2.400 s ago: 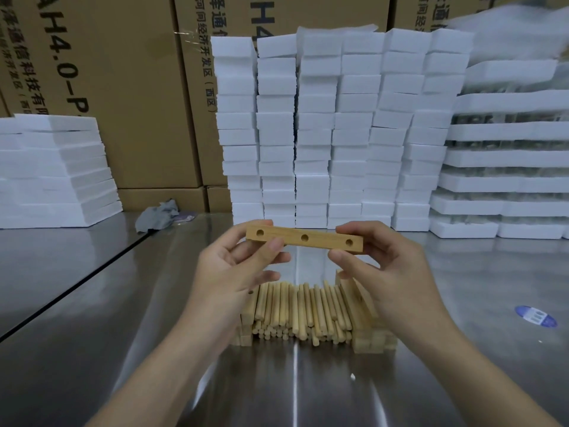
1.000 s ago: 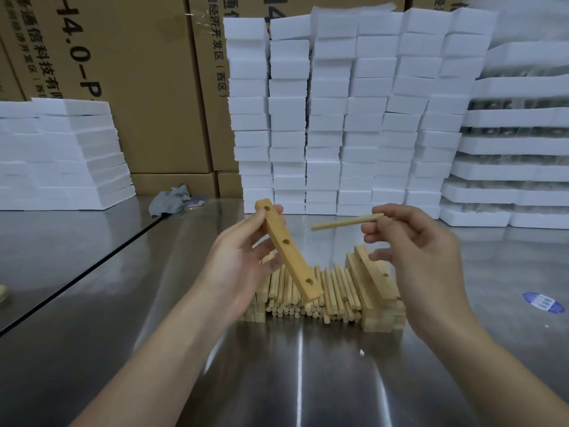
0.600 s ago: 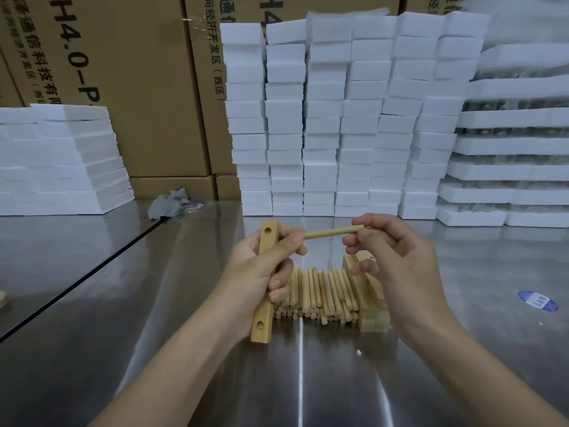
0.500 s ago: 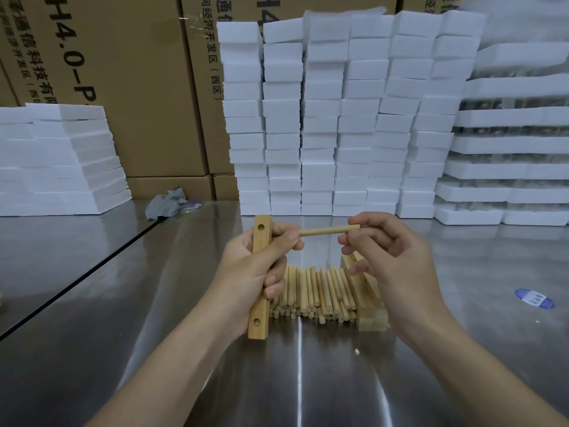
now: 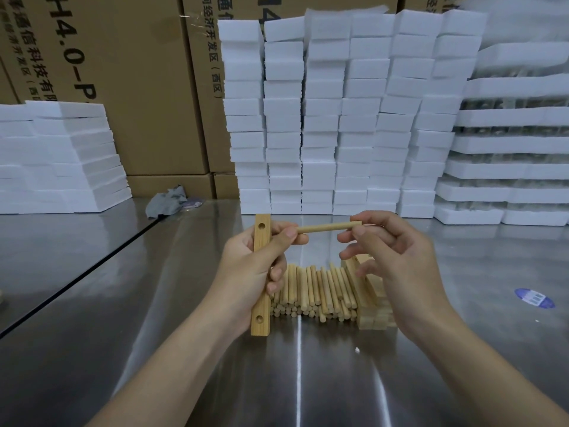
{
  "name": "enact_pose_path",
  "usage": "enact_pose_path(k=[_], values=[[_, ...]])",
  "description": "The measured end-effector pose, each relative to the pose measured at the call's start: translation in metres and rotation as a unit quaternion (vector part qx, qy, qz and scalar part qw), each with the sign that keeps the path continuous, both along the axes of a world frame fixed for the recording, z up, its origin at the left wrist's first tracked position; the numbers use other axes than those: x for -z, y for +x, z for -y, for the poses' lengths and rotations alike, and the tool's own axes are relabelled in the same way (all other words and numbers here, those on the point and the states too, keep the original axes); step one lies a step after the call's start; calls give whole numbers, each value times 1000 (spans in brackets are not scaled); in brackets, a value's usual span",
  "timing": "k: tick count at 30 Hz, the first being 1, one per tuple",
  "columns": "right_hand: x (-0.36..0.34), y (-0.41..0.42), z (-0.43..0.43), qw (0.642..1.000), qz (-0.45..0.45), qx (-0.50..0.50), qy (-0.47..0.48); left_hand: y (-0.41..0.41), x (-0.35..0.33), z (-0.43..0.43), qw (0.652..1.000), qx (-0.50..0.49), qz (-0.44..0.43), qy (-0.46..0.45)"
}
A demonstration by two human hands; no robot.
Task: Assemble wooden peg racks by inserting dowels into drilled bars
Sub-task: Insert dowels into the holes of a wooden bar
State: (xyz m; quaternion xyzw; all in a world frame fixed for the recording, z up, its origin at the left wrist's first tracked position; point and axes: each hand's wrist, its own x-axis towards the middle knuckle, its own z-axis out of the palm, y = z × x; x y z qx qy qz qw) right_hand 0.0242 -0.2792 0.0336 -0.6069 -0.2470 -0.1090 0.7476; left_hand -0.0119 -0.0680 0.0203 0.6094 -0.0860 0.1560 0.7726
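1. The left hand [image 5: 246, 272] has its grip wrapped round the middle of a drilled bar [image 5: 261, 232], held upright over the bench [image 5: 154, 349].
2. The right hand [image 5: 400, 266] pinches the right end of a dowel [image 5: 326, 227]. The dowel lies level, its left tip at the left thumb.
3. The bar's middle hole is hidden by the fingers, so I reckon the tip could miss it or enter crooked and jam.
4. Pinched so far back, the dowel could swivel or slip and drop into the loose dowel pile [image 5: 314, 291] below.
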Motion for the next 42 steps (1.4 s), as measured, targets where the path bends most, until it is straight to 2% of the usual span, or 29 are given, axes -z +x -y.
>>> enact_pose_path(k=[4, 8, 11, 22, 28, 32, 37, 42], values=[[2, -1, -4, 998, 15, -28, -49, -1, 0, 5, 999, 3, -14, 28], [2, -4, -6, 996, 75, 15, -50, -4, -3, 11, 994, 92, -36, -38], [2, -8, -7, 992, 104, 10, -64, -6, -3, 15, 988, 139, -36, -65], [2, -12, -5, 975, 159, 50, -145, -8, -3, 21, 987, 136, -30, -79], [4, -11, -5, 977, 140, 53, -153, -9, -1, 22, 997, 71, 23, 2], [5, -13, -7, 978, 130, 68, -149, -10, 2, 25, 997, 62, 41, 24], [5, -13, -9, 987, 62, 48, -140, -8, 2, 24, 995, 54, 56, 57], [3, -9, -8, 985, 89, 25, -143, -6, 5, 26, 994, 50, 60, 72]])
